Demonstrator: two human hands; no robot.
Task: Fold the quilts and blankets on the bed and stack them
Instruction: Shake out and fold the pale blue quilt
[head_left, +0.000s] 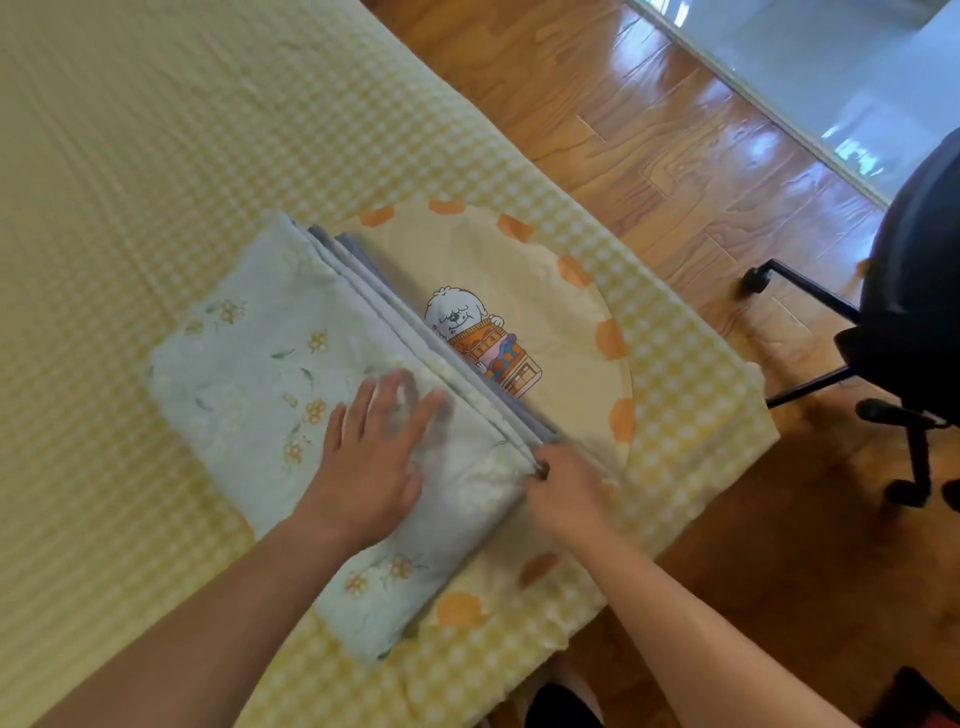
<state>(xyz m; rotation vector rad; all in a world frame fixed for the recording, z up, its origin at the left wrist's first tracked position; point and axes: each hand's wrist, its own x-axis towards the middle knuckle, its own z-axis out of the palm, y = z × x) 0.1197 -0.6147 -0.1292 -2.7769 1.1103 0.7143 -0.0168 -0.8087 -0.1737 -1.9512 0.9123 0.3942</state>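
Bed dressed in yellow-and-white checked cover (156, 171), polished wood floor (675, 156) and black wheeled office chair (909, 312) at 3 o'clock. Folded pale blue floral quilt (249, 364) lies on cream cartoon-dog blanket (545, 291) near the bed's edge. Left hand (374, 462), fingers straight, presses flat on the quilt. Right hand (563, 483) pinches the layered edge at 4 o'clock. Judged step: squaring the fold. Next move calls for aligning the layers, then smoothing

Both forearms are bare to the frame edge, with no sleeves, rings, watch or bracelets visible.
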